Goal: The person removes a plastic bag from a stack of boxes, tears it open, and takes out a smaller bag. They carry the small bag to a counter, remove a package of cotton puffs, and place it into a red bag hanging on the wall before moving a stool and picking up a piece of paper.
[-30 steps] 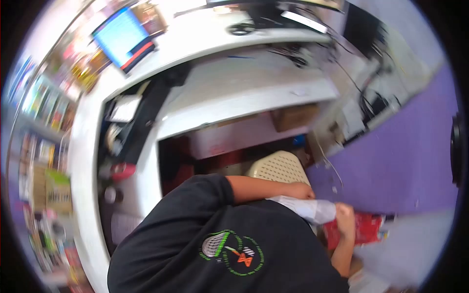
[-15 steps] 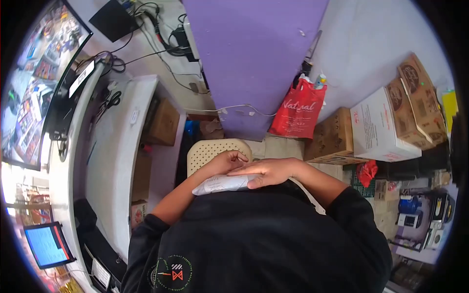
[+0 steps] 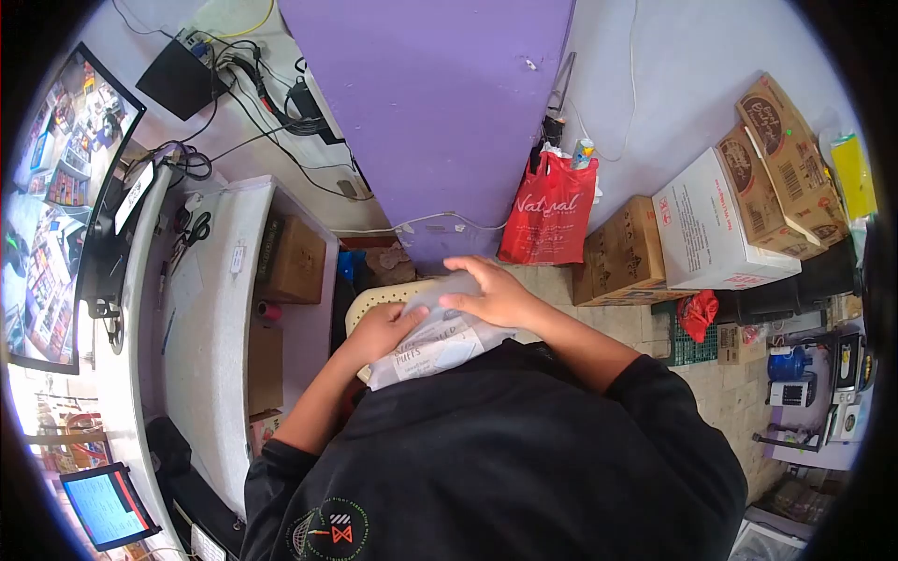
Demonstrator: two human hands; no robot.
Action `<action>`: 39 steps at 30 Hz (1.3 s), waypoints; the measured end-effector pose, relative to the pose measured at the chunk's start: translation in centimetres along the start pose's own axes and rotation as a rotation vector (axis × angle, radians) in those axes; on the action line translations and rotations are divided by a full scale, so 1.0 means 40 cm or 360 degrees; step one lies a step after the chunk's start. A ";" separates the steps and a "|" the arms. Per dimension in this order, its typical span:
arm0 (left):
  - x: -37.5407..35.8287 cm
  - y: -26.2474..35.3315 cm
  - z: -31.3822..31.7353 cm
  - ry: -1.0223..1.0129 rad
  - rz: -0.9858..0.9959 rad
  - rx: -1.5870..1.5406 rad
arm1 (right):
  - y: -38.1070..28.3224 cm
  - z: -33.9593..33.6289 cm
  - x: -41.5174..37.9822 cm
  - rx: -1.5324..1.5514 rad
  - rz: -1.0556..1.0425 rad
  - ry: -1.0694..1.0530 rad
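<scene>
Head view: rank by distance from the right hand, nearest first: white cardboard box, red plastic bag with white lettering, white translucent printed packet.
From the right hand:
1. White translucent printed packet: at the hands, against the thumb.
2. Red plastic bag with white lettering: ahead, beside the purple pillar.
3. White cardboard box: farther right, beyond the bag.

A cloudy white plastic bag with printed words [image 3: 440, 355] is held in the left hand [image 3: 377, 333] and touched by the right hand [image 3: 500, 299].
</scene>
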State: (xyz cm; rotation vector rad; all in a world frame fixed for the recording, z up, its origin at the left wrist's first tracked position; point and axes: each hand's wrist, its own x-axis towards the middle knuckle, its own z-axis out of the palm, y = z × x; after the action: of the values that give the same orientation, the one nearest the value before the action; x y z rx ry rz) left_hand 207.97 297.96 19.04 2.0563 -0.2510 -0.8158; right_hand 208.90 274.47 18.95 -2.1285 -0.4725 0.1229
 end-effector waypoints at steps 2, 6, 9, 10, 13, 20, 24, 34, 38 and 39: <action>-0.009 0.065 -0.019 0.0441 0.0129 0.0123 | 0.002 -0.005 0.020 0.0660 0.0346 -0.0146; -0.008 0.202 -0.055 0.1005 0.0668 0.0803 | 0.009 -0.071 0.043 0.1755 0.0727 -0.0538; 0.029 0.272 -0.049 0.1100 0.0970 0.1097 | 0.013 -0.155 0.055 0.1961 0.0727 -0.0828; 0.050 0.288 -0.043 0.1115 0.0944 0.1102 | 0.028 -0.178 0.063 0.1875 0.0568 -0.0834; 0.149 0.326 -0.012 0.1073 0.1081 0.1070 | 0.111 -0.289 0.089 0.1625 0.0339 -0.0872; 0.564 0.280 0.241 0.0759 0.0462 -0.1046 | 0.389 -0.799 0.072 0.0210 0.0266 -0.0590; 0.760 0.334 0.346 0.0831 0.0168 -0.1122 | 0.424 -1.000 0.013 0.0576 0.0377 -0.0242; 0.875 0.388 0.353 0.1149 -0.0079 -0.0886 | 0.610 -1.081 -0.095 0.0981 0.0462 0.0275; 0.840 0.400 0.354 0.1238 -0.0197 -0.0900 | 0.620 -1.067 -0.069 0.1068 0.0423 0.0202; 0.839 0.398 0.352 0.1307 -0.0168 -0.0711 | 0.619 -1.068 -0.057 0.1078 0.0448 0.0178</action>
State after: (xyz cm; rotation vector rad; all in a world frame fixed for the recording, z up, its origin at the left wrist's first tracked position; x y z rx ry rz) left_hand 226.61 263.81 10.94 1.8086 0.4590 -0.0222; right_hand 225.12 227.96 22.87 -1.5096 -0.0401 0.2791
